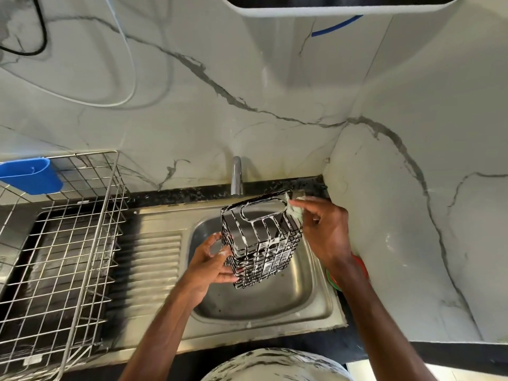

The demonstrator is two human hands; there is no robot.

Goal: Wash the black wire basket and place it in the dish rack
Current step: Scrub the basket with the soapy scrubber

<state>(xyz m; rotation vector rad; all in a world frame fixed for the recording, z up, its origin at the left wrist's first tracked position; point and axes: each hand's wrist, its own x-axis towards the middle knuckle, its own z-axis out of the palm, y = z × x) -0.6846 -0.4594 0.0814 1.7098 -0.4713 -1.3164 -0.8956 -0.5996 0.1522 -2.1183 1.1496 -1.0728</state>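
We note: wire basket (261, 243) black, streaked with white foam; scrub pad (297, 208) pale green; sink (275, 306) steel grey; dish rack (94, 240) silver grid; caddy (30, 175) blue; wall (192, 105) white marble, grey veins; countertop (178, 193) black, speckled white.

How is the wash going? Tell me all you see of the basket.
The basket is a boxy black wire grid with a looped handle, streaked with white suds. It hangs tilted over the sink. The left hand grips its lower side; the right hand holds a pale sponge at its top corner.
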